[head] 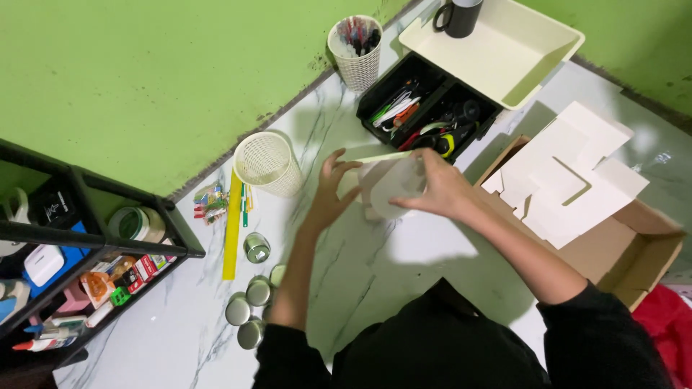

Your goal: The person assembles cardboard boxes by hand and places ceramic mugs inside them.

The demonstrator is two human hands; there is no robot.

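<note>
— Hands status?
— Left hand (330, 189) and right hand (441, 189) both grip white folded card piece (393, 189) between them, above marble floor (404, 266), near black organiser tray (425, 108).

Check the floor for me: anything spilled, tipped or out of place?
Nothing spilled. One small metal tin lies on its side, apart from the upright tins near the left hand's forearm. White cut card pieces overhang the cardboard box unevenly.

Green wall (144, 79), white marble floor (404, 259), black shelf rack (94, 216)
</note>
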